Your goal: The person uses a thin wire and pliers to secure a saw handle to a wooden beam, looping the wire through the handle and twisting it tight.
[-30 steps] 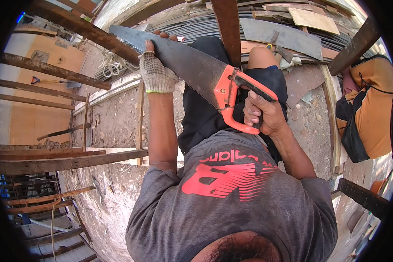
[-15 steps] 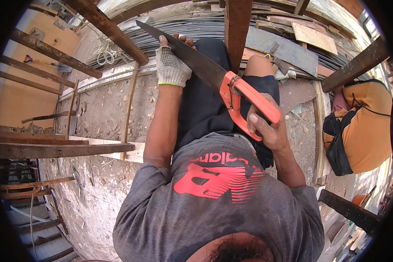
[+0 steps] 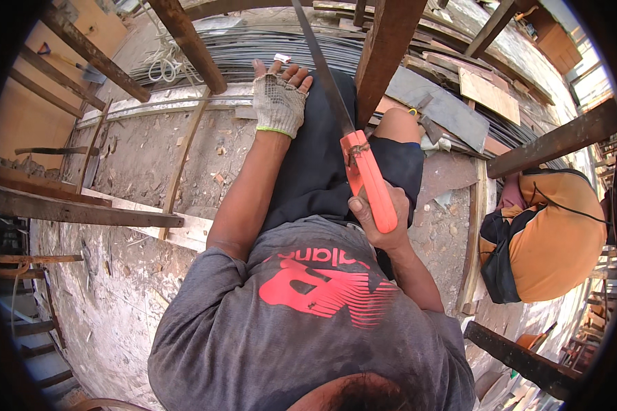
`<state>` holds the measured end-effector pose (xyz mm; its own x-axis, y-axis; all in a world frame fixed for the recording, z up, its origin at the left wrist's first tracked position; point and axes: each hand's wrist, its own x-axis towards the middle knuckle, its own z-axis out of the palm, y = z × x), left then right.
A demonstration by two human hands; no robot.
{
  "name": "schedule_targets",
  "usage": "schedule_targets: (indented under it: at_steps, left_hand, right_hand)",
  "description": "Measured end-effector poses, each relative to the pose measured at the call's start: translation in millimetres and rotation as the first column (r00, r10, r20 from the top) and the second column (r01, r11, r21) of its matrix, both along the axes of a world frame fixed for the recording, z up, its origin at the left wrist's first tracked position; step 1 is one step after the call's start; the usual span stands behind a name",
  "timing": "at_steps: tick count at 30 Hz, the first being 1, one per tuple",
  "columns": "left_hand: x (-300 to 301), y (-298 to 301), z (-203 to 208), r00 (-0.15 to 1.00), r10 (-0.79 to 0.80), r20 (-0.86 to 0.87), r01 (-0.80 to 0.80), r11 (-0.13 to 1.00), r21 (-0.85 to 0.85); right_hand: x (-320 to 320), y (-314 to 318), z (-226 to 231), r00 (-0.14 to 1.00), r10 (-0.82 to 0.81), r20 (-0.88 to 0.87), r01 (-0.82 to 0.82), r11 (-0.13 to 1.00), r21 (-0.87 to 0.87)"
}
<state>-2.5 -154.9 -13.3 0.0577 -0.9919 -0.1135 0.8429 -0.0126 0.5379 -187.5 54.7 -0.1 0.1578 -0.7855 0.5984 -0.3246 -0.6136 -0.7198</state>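
The handsaw (image 3: 355,140) runs from its orange handle, clenched in the bare right hand (image 3: 380,222), up along a dark blade to the upper edge of the view, just left of a rusty-brown timber post (image 3: 391,48). The left hand (image 3: 279,99), in a knit glove with its fingers (image 3: 291,72) spread and released, rests flat left of the blade, near a pale plank (image 3: 185,106). Steel rods (image 3: 253,48) lie bundled beyond the glove. Right of the saw, well apart, sits an orange bag (image 3: 555,233). Dusty concrete ground (image 3: 123,274) opens leftward, crossed by wooden beams (image 3: 82,212).
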Motion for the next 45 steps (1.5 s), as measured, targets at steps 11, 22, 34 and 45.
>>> schedule_targets:
  at_steps: [11, 22, 34, 45]
  left_hand:
    - [13.7, 9.0, -14.4, 0.971, -0.216, -0.099, 0.186, 0.951, -0.249]
    - [-0.9, 55.3, 37.0, 0.956, -0.287, -0.056, 0.276, 0.950, -0.146]
    - [-3.7, 147.0, 32.3, 0.568, -0.549, 0.613, 0.694, 0.720, 0.001]
    - [-7.9, 154.7, 34.9, 0.542, -0.352, 0.764, 0.471, 0.879, 0.071]
  right_hand:
    - [-0.9, -9.7, 14.5, 0.968, 0.020, 0.250, -0.094, 0.953, 0.287]
    - [-28.7, -13.3, -20.8, -0.003, 0.078, 0.997, -0.863, 0.503, -0.042]
    - [-21.3, -9.9, -23.9, -0.013, 0.207, 0.978, -0.842, 0.525, -0.123]
    - [-66.4, -22.8, -0.6, 0.766, 0.057, 0.641, -0.384, 0.839, 0.385]
